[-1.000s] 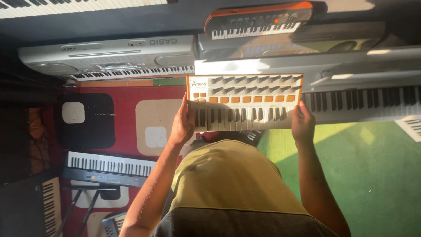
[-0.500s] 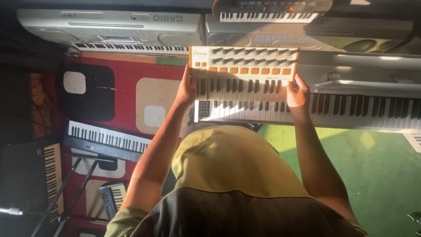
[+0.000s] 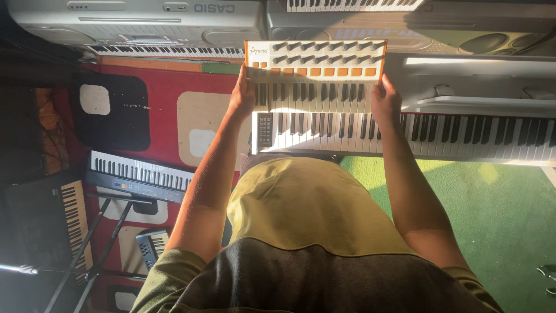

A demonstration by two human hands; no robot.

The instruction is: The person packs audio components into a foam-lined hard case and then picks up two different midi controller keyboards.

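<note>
Small orange-and-white keyboard (image 3: 315, 72) held up at 12 o'clock, over a long white keyboard (image 3: 440, 130). Left hand (image 3: 242, 95) clamps its left edge at 9 o'clock, right hand (image 3: 386, 101) its right edge at 3 o'clock; hands well apart. Grey keyboard (image 3: 133, 26) at 11 o'clock. Red patterned rug (image 3: 168, 98) left, green carpet (image 3: 498, 203) right. Another keyboard on a stand (image 3: 139, 177) at 8 o'clock.

Olive short sleeves, bare forearms, a yellow-and-charcoal garment on the torso.
</note>
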